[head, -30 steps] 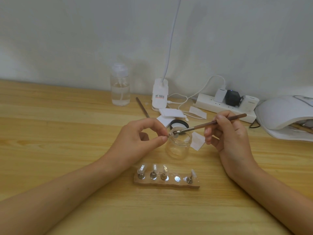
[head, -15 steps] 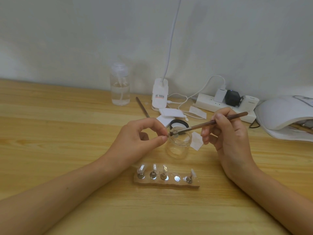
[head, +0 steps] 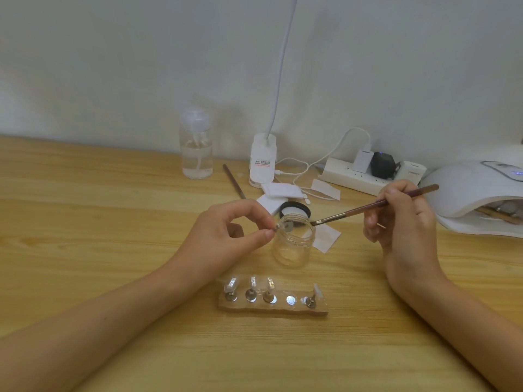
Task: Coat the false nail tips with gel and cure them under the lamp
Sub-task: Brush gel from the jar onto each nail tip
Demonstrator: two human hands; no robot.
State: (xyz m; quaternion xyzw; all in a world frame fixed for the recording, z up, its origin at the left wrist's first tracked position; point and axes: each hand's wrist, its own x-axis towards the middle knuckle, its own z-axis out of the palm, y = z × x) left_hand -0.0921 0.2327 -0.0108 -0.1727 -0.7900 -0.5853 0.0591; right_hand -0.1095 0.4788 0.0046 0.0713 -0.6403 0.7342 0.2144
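My left hand [head: 226, 236] pinches a small clear nail tip on its stand [head: 284, 226] between thumb and forefinger, over the mouth of an open glass jar [head: 293, 244]. My right hand [head: 402, 224] grips a brown brush [head: 373, 205]; its bristle end sits at the jar's right rim, apart from the tip. In front lies a wooden holder [head: 273, 305] with several nail tips on metal stands and one bare socket [head: 291, 300]. The white curing lamp [head: 475, 190] stands at the far right.
A clear pump bottle [head: 196, 145], a white desk-lamp base [head: 262, 162], a power strip [head: 368, 174] with plugs, white pads [head: 280, 190], the black jar lid [head: 294, 209], a paper square [head: 325, 237] and a thin file [head: 234, 181] crowd the back of the wooden table [head: 85, 222].
My right hand has drawn the brush to the right, off the nail tip, so its bristles now sit at the jar's right rim. My left hand stays put.
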